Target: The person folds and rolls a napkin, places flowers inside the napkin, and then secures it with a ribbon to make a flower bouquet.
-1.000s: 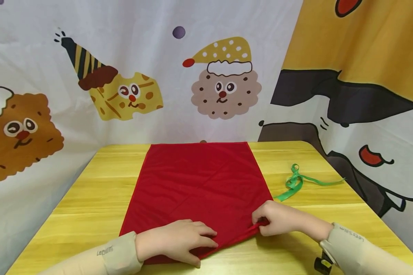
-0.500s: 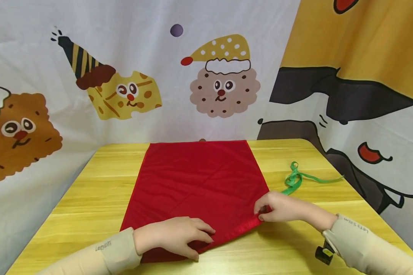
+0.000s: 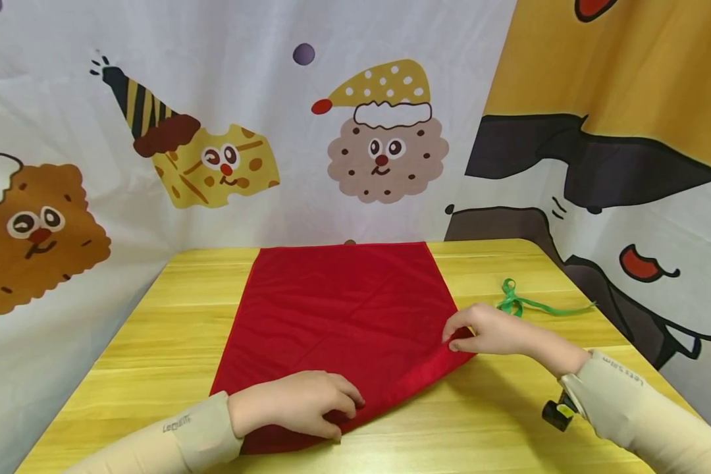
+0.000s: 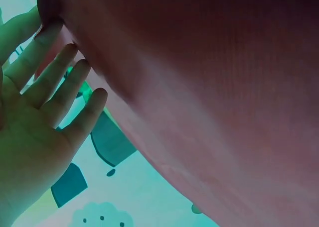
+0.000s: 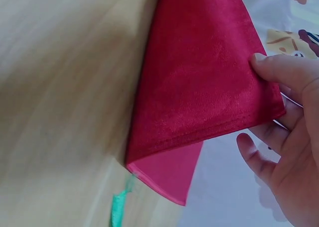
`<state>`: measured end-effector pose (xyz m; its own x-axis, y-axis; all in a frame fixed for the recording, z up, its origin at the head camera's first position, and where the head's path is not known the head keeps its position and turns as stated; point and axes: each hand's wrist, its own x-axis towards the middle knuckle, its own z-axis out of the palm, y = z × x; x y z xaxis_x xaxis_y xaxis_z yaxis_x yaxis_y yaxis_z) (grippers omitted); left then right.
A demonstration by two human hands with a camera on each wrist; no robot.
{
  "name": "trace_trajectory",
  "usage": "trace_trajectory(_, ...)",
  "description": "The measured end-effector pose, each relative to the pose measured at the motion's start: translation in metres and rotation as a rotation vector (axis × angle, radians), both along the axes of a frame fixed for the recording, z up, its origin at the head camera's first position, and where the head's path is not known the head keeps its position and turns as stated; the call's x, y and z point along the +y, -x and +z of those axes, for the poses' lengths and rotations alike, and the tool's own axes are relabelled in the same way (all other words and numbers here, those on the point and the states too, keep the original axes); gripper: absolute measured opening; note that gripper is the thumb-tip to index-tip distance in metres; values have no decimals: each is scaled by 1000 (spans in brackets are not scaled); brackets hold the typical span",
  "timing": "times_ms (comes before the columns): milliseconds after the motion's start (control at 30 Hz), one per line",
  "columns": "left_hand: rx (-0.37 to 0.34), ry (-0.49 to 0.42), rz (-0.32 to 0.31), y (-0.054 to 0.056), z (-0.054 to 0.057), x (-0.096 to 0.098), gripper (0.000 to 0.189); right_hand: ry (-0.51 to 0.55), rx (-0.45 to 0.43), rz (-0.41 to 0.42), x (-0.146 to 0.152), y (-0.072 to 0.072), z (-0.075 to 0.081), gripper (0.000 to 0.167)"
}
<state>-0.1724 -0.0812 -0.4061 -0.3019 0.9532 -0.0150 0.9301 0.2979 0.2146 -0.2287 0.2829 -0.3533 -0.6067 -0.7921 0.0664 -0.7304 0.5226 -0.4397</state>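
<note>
Across the table (image 3: 148, 342), red cloth (image 3: 343, 309) is pinched by right hand (image 3: 498, 330); left hand (image 3: 299, 403) is relaxed.
Likely soft, light; best gripped at corners (image 5: 275, 106).

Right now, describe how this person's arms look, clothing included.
The left sleeve and right sleeve are pale beige, each with small dark lettering. A black gadget with a yellow patch sits below the right one. Left grip and right grip are gloveless.

The right hand (image 3: 490, 329) pinches the cloth (image 3: 343, 296) by one corner. The left hand (image 3: 299, 403) rests on the cloth. A ribbon (image 3: 511, 303) lies on the table (image 3: 154, 329).
</note>
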Motion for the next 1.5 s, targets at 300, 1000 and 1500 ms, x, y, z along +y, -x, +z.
trace_trajectory(300, 16, -85, 27, 5, 1, -8, 5, -33, 40, -35, -3, 11, 13, 11)
trace_trajectory(1000, -85, -80, 187, 7, 4, -19, 14, -3, 8, -110, -15, 49, 28, 9)
trace_trajectory(1500, -204, -117, 283, 12, 3, -30, 38, 56, -5, -93, -35, 73, 30, 7)
